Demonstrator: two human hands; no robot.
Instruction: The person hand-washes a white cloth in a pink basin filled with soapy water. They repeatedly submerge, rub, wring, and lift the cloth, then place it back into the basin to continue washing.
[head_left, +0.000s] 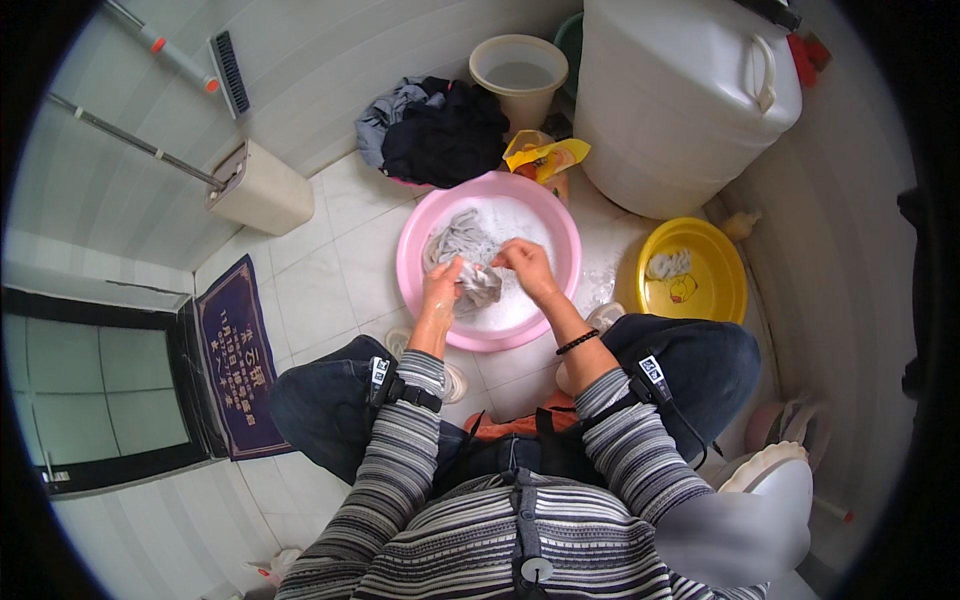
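Note:
A pink plastic basin (411, 238) stands on the tiled floor before me, with foamy water and wet grey cloth (466, 234) in it. Over its middle, my left hand (442, 283) grips a bunched part of the wet cloth between thumb and fingers. My right hand (525, 264) is just right of that part, its fingers curled above the foam; whether they pinch any cloth cannot be told. A yellow basin (731, 279) to the right holds a small wet white cloth (669, 265).
Dark and grey clothes (442, 131) are heaped behind the pink basin, beside a yellow plastic packet (551, 156) and a cream bucket of water (519, 90). A large white plastic barrel (660, 112) stands back right. At left are a beige bin-like container (274, 195) and a dark mat (236, 360).

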